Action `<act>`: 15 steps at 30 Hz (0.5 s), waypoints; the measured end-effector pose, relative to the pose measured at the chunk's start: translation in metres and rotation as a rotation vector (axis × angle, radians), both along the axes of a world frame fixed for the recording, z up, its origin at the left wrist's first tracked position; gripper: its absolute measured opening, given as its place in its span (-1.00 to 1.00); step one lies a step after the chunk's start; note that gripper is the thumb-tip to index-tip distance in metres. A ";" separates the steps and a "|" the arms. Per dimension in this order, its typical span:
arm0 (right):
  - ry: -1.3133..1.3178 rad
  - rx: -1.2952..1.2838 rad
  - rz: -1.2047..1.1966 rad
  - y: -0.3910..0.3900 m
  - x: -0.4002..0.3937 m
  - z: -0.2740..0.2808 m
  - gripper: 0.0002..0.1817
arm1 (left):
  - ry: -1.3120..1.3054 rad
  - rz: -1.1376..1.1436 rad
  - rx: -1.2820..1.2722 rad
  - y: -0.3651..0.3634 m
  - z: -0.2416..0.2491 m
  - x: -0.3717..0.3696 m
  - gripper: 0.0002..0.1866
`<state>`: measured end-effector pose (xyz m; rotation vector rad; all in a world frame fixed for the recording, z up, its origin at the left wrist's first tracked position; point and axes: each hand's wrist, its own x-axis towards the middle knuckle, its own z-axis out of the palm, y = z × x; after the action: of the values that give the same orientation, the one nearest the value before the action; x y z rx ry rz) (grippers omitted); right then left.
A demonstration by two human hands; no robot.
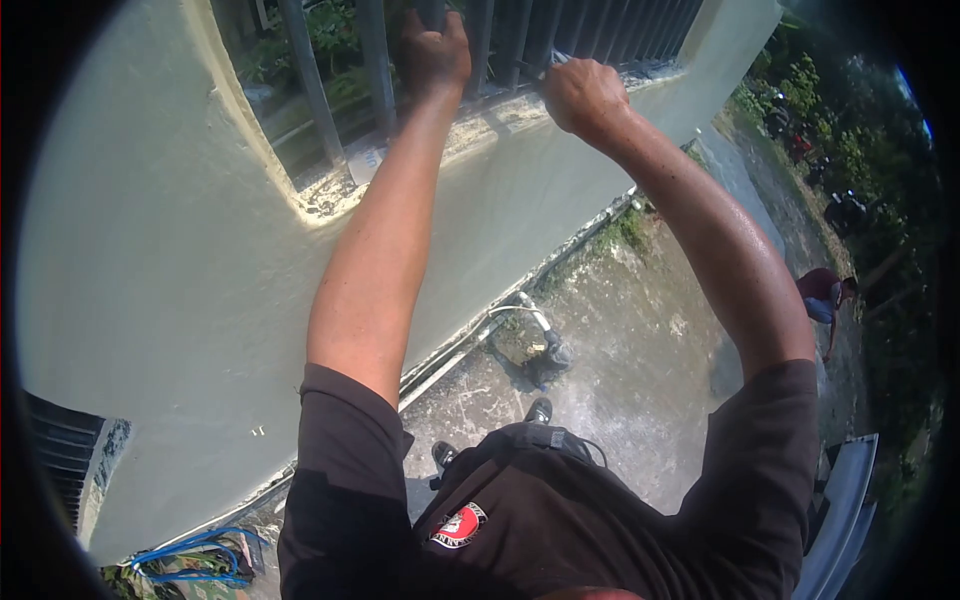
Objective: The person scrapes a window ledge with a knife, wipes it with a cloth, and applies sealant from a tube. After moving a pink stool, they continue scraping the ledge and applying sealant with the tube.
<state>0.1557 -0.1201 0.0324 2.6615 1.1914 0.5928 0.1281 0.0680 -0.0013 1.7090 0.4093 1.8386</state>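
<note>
My left hand [437, 55] is raised to the grey metal window bars [375, 65], its thumb and fingers around one upright bar; part of it is in shadow. To its right, my right hand [585, 95] is closed in a fist just above the sill [500, 115]. A small shiny piece and a dark thin end show by its knuckles, but I cannot make out what it holds. The pale window frame [255, 130] surrounds the bars. A whitish scrap [366, 165] lies at the sill's near corner.
A smooth grey wall [150, 280] fills the left side. Below, a dark bundle [548, 360] and white pipe [533, 310] lie on the concrete ground [660, 320]. Blue straps [190, 548] lie at lower left. Another person [822, 295] bends at the right, near white panels [845, 510].
</note>
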 end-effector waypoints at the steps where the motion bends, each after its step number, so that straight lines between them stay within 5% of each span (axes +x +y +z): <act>1: 0.018 0.032 -0.032 0.002 -0.002 0.002 -0.74 | 0.004 0.000 -0.004 0.000 0.000 0.000 -0.64; 6: 0.116 -0.008 -0.154 0.022 -0.001 -0.029 -0.69 | 0.009 0.003 -0.005 0.000 0.002 -0.003 -0.64; 10: 0.195 -0.032 -0.126 0.017 -0.001 -0.001 -0.66 | 0.011 0.005 0.003 0.000 0.001 -0.005 -0.64; 15: 0.053 0.058 -0.064 0.020 0.014 -0.033 -0.69 | 0.009 -0.003 0.009 0.000 0.003 -0.005 -0.64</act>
<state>0.1695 -0.1005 -0.0010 2.7690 1.1137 0.5582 0.1230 0.0684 0.0013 1.7237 0.4026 1.8333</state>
